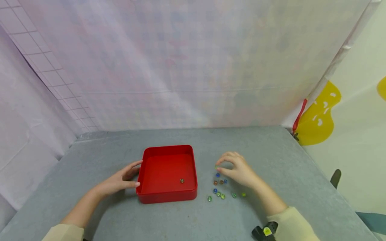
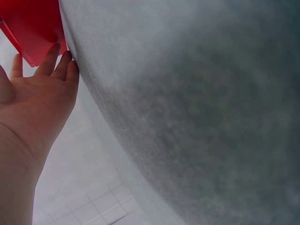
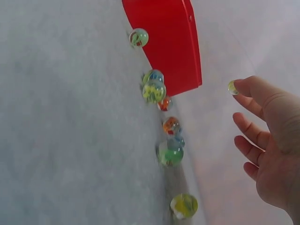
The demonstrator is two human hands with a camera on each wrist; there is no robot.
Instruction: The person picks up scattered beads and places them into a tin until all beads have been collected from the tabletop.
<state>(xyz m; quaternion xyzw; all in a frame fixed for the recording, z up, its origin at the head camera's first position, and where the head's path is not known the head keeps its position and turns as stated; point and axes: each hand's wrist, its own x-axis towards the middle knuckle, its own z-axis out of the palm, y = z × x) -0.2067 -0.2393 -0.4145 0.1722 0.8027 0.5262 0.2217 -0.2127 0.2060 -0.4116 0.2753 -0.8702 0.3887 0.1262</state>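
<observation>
My right hand pinches a clear yellow-green marble between thumb and index finger, raised over the table in the right wrist view. Its other fingers are loosely bent. Below and beside it lie several glass marbles, among them a green one, a blue one and a yellow-green one. The red square tray stands to their left, with one marble on its floor. My left hand touches the tray's left side, thumb and fingers spread along the wall and holding nothing in their grip.
A grey cloth-covered table carries everything. Behind it hangs a pale patterned curtain, and a white sheet with a yellow print hangs at the right. A black device sits on the right wrist by the sleeve.
</observation>
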